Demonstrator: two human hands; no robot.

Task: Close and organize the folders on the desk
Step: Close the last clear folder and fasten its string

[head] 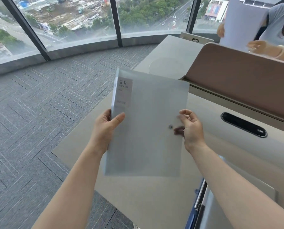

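A translucent grey snap-button envelope folder (148, 123) is held up over the desk (154, 204), in front of a pocket folder with a "20 pockets" label (123, 91). My left hand (107, 128) grips both at their left edge, thumb on the front. My right hand (191, 128) is at the envelope's right edge beside the metal snap button (170, 126); its thumb shows blurred behind the translucent flap and the fingers are curled above. A blue clip folder (197, 204) with a metal clamp lies on the desk under my right forearm.
A tan divider panel (237, 83) rises along the desk's far side, with a black cable slot (243, 124) in front of it. Behind the divider another person holds a sheet of paper (242, 22). Grey carpet (39, 113) and curved windows lie to the left.
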